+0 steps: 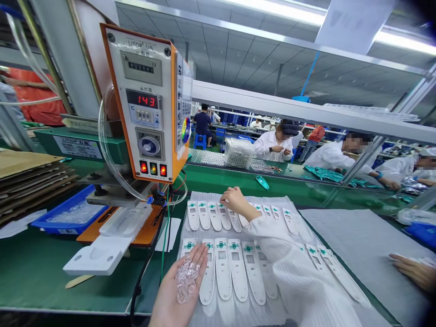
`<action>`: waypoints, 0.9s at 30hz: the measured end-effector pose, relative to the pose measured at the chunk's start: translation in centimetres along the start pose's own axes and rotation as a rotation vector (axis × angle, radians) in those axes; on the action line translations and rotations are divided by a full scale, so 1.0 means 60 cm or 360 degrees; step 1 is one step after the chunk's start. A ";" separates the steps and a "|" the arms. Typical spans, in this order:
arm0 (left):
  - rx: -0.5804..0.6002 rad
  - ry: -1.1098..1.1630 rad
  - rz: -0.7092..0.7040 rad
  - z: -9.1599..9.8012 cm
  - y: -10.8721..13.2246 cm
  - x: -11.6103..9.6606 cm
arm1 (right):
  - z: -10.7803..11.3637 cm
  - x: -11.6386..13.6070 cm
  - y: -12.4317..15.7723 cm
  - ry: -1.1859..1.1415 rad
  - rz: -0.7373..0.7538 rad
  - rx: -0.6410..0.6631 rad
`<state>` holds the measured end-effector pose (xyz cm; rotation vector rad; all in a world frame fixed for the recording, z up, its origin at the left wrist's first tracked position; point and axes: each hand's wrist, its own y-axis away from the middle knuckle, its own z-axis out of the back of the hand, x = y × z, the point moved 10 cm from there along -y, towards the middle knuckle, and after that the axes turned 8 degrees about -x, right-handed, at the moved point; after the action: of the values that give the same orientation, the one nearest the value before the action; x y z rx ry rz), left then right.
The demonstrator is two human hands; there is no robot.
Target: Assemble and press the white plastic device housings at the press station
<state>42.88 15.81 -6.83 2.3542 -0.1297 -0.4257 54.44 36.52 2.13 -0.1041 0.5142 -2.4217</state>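
A heap of small clear plastic pieces (187, 279) lies in the left hand (173, 295), turned palm up in a wide, flat grip above the lower row of white plastic strips (223, 268). The right hand (236, 202), in a white knit sleeve (289, 254), reaches across, its fingertips (225, 196) touching the upper row; whether that grip pinches anything cannot be told. The green-marked strips lie side by side on a translucent plastic sheet (200, 197) on the green table (85, 281). To the left stand an orange-cased LITOP controller (150, 100) showing 143, a white jig (98, 254) and a blue tray (68, 218) of clear pieces. At right, a co-worker's hand (410, 272) rests by a grey sheet (361, 245); more co-workers in white coats (275, 145) sit beyond.
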 end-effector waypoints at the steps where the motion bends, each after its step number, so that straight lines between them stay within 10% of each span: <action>1: 0.0005 0.0008 -0.0001 0.001 0.000 -0.001 | -0.013 -0.019 -0.006 0.0063 -0.0027 0.0032; 10: -0.0043 0.0023 -0.0030 0.001 0.010 -0.013 | -0.092 -0.046 -0.022 0.0325 0.0068 0.0257; 27: -0.0091 -0.0055 -0.0069 -0.004 0.012 -0.018 | -0.095 -0.051 -0.021 0.0277 -0.0045 0.0301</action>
<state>41.97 15.64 -5.88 2.2974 -0.0816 -0.4852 54.94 41.23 -2.45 0.1831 0.3595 -2.5067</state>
